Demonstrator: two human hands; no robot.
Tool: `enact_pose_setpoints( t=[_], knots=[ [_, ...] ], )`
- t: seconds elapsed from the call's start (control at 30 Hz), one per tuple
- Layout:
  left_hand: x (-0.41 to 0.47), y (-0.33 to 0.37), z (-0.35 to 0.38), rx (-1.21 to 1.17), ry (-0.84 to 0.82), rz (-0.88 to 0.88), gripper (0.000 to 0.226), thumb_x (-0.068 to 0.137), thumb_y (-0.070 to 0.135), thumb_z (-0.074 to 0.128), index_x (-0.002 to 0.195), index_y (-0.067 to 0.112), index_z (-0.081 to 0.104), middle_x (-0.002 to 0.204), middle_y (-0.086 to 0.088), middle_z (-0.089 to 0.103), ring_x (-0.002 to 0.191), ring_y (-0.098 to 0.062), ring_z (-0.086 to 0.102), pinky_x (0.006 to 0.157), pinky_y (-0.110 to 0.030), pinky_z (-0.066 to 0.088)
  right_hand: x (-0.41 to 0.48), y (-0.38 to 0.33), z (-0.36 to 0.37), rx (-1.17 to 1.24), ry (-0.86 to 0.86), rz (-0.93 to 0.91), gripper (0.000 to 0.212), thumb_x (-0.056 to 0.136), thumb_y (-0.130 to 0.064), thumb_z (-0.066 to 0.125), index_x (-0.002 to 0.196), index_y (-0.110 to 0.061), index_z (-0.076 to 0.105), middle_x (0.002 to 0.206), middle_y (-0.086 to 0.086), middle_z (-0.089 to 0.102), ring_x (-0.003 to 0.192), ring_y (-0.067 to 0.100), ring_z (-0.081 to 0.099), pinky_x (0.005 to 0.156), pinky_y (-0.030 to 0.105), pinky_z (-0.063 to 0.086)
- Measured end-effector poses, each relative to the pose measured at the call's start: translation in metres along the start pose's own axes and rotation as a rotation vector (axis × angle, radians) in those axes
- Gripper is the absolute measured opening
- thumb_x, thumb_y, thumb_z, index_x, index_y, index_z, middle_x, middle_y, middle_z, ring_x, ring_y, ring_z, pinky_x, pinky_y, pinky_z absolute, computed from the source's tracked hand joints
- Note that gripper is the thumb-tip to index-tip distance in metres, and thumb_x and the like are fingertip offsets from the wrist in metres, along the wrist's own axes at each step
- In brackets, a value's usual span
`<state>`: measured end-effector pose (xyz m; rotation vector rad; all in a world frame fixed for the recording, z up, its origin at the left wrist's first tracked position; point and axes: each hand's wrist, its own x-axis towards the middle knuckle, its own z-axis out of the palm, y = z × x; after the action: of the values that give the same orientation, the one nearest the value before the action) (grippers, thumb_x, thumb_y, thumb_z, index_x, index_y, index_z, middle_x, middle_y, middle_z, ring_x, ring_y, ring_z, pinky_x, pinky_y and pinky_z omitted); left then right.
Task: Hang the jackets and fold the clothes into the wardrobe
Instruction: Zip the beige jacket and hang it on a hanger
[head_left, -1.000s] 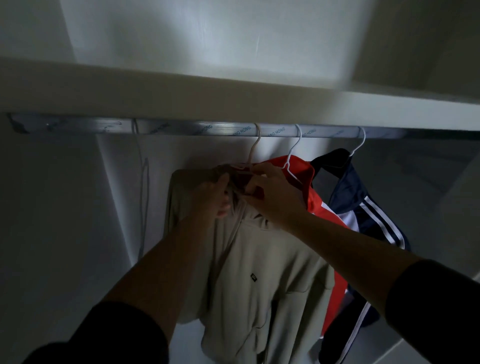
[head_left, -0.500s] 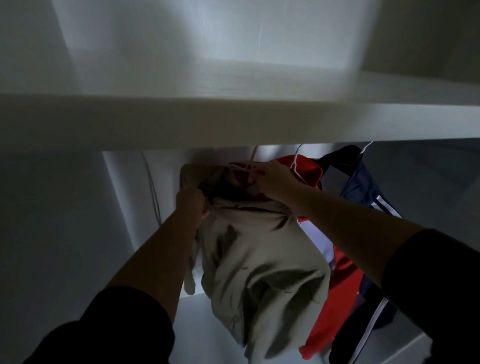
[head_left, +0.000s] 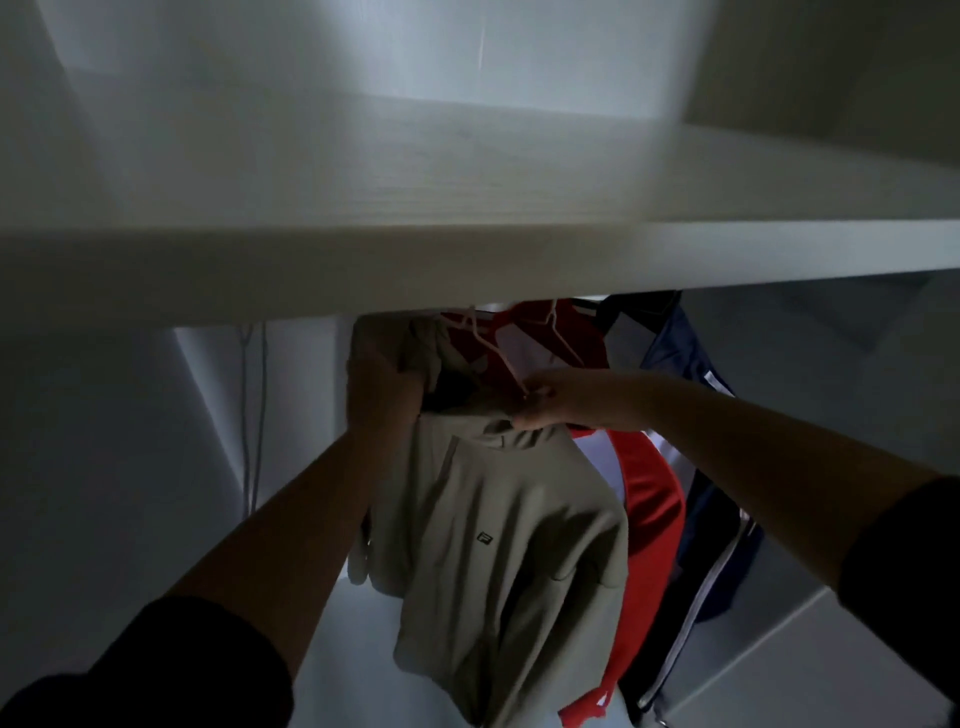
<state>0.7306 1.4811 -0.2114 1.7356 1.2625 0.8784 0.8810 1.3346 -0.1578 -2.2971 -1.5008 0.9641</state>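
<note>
A beige hoodie (head_left: 509, 545) with a small dark chest logo hangs on a white hanger (head_left: 485, 338) inside the wardrobe. My left hand (head_left: 382, 387) grips the hoodie's left shoulder and hood fabric. My right hand (head_left: 553, 400) pinches the collar and the hanger at the hoodie's right side. Behind it on the right hang a red jacket (head_left: 647, 499) and a navy jacket with white stripes (head_left: 711, 545). The rail and the hanger hooks are hidden behind the shelf.
A white wardrobe shelf (head_left: 467, 260) crosses the view just above my hands. A thin cord (head_left: 254, 415) hangs against the back wall at the left. The wardrobe's right wall (head_left: 857, 415) stands close to the navy jacket.
The camera tilted up, so the shelf now hides the rail. The beige hoodie, bunched up half a second ago, now hangs flat with its logo showing. My right hand dropped to the collar.
</note>
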Motion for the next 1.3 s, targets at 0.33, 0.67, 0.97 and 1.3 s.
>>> enact_pose_setpoints(
  t=[0.33, 0.67, 0.97, 1.3],
  knots=[
    [-0.059, -0.003, 0.007, 0.663, -0.198, 0.877, 0.011, 0.092, 0.025, 0.053, 0.097, 0.016, 0.055, 0.078, 0.004, 0.051, 0.079, -0.020, 0.061, 0.068, -0.026, 0.042, -0.026, 0.012, 0.023, -0.440, 0.465, -0.336, 0.028, 0.095, -0.032, 0.054, 0.098, -0.006, 0.066, 0.068, -0.007, 0.053, 0.059, 0.005, 0.048, 0.051, 0.020, 0.032],
    [-0.070, -0.022, -0.003, 0.882, -0.209, 0.780, 0.025, 0.092, 0.036, 0.047, 0.103, 0.016, 0.055, 0.099, -0.004, 0.060, 0.093, -0.021, 0.058, 0.090, -0.035, 0.044, -0.043, 0.022, 0.057, -0.310, 0.725, -0.564, 0.012, 0.089, -0.026, 0.060, 0.087, -0.014, 0.059, 0.083, -0.004, 0.057, 0.065, 0.010, 0.053, 0.059, 0.021, 0.043],
    [-0.065, -0.019, -0.001, 0.219, -0.277, 0.303, 0.025, 0.095, 0.021, 0.045, 0.118, 0.018, 0.052, 0.132, -0.005, 0.047, 0.112, -0.020, 0.051, 0.097, -0.036, 0.044, -0.040, 0.004, 0.065, 0.193, 0.533, -0.456, 0.021, 0.093, 0.001, 0.053, 0.109, 0.000, 0.067, 0.105, 0.015, 0.067, 0.096, 0.028, 0.065, 0.083, 0.032, 0.053],
    [-0.060, 0.030, 0.022, 0.348, -0.142, 0.271, 0.062, 0.083, 0.042, 0.061, 0.130, 0.012, 0.035, 0.114, -0.008, 0.056, 0.091, -0.023, 0.053, 0.077, -0.036, 0.043, -0.006, 0.051, 0.034, 0.127, 0.735, -0.007, 0.030, 0.096, -0.019, 0.046, 0.123, -0.005, 0.045, 0.090, 0.008, 0.062, 0.068, 0.018, 0.060, 0.061, 0.030, 0.050]
  ],
)
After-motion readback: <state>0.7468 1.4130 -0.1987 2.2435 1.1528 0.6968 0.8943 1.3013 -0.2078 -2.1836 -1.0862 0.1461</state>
